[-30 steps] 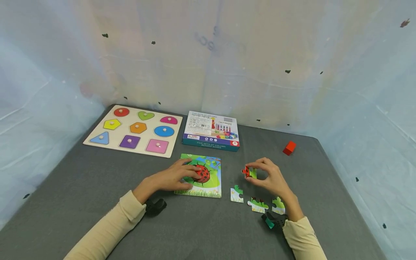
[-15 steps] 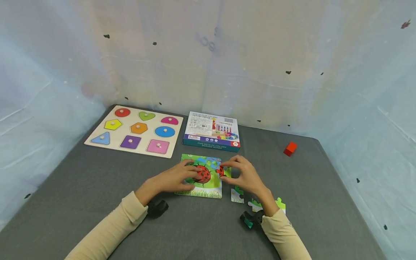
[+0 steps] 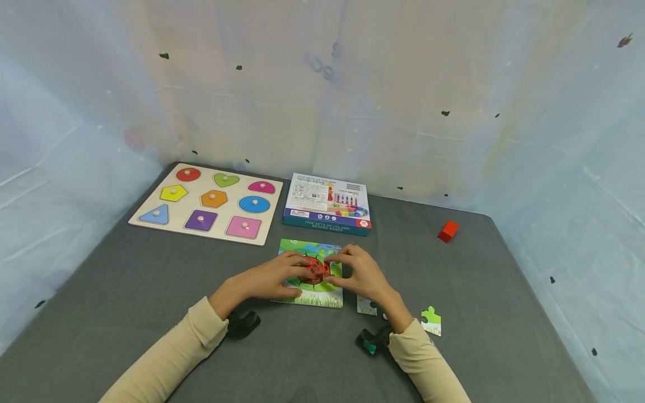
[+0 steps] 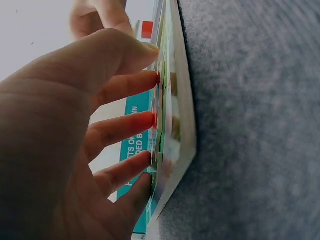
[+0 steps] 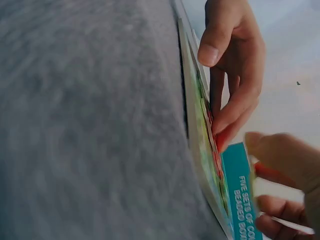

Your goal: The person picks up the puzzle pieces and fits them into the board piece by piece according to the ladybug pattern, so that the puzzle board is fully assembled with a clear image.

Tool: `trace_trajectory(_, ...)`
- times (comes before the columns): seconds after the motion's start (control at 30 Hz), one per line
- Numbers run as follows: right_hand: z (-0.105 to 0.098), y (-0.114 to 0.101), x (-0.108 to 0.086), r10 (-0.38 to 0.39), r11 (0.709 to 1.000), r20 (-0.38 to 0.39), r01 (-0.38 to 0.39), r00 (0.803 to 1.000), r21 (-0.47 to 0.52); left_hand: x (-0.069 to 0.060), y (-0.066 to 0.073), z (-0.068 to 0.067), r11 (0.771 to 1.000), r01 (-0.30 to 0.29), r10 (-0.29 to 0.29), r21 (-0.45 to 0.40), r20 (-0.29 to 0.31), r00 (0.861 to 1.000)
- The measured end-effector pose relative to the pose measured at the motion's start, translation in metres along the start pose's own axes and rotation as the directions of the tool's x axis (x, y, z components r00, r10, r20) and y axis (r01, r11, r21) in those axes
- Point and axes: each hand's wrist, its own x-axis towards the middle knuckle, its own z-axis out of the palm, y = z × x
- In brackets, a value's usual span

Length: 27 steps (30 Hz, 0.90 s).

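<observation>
A ladybug jigsaw puzzle (image 3: 312, 300) lies on the table in front of me in the head view. My left hand (image 3: 269, 277) rests on its left part, fingers spread over the picture. Above the puzzle's right side, my right hand (image 3: 364, 275) pinches a red-and-green puzzle piece (image 3: 334, 271) between thumb and fingers. Whether that piece touches the board is hard to tell. The left wrist view shows the left fingertips (image 4: 145, 120) against the puzzle's top face. Loose pieces lie to the right: a grassy one (image 3: 366, 305) and a green one (image 3: 431, 321); another is mostly hidden under the right wrist.
Behind the puzzle lies a boxed bead set (image 3: 327, 204). A knobbed shape board (image 3: 206, 204) occupies the back left. Toward the right edge of the grey table (image 3: 282, 358) sits a red block (image 3: 448, 230). Pale sheeting (image 3: 393, 73) hangs around the table.
My right hand has moved left with the puzzle piece, from beside the puzzle to over its right side. The left hand has stayed on the puzzle.
</observation>
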Motion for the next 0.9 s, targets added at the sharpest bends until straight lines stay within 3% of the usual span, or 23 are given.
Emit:
trace_trajectory(0.63,0.017,0.007,0.002,-0.008,1.0,0.033,0.009,0.999,-0.029,-0.001,0.0,0.002,0.999,0.041,-0.041,-0.021,0.017,0.999)
trace_trajectory(0.9,0.019,0.008,0.001,0.007,1.0,0.03,-0.007,1.0,-0.023,-0.002,0.002,0.001,0.998,0.071,-0.071,0.003,0.052,0.996)
